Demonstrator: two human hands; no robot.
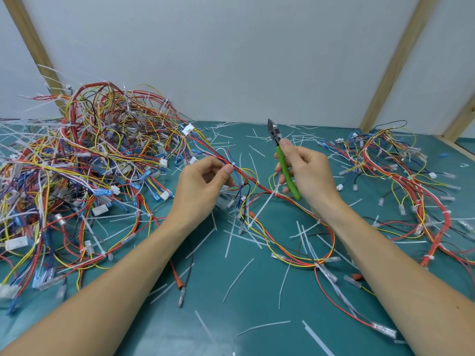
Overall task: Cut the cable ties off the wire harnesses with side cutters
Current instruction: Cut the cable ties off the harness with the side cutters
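Nearest the camera, cut white tie tails lie scattered over the teal bench mat, and a loop of the harness in hand sags onto the mat between the two forearms. Further up, the left hand pinches that red, yellow and blue bundle between thumb and forefinger, right at a small white cable tie sitting at the fingertips. The bundle runs on a diagonal from upper left, out of the big uncut pile, down toward lower right, passing under the right hand. That hand is wrapped round the green handles of the side cutters, and the tool's long axis stands nearly upright, jaws pointing up and away from the person. The jaws look closed or nearly so, though I cannot tell for sure. The tie lies to the left of and below the cutter tip, near but apart, so the next cut probably needs the tool tipped down and leftward across the bundle. Beyond, on the right, a smaller heap of harnesses sits well apart.
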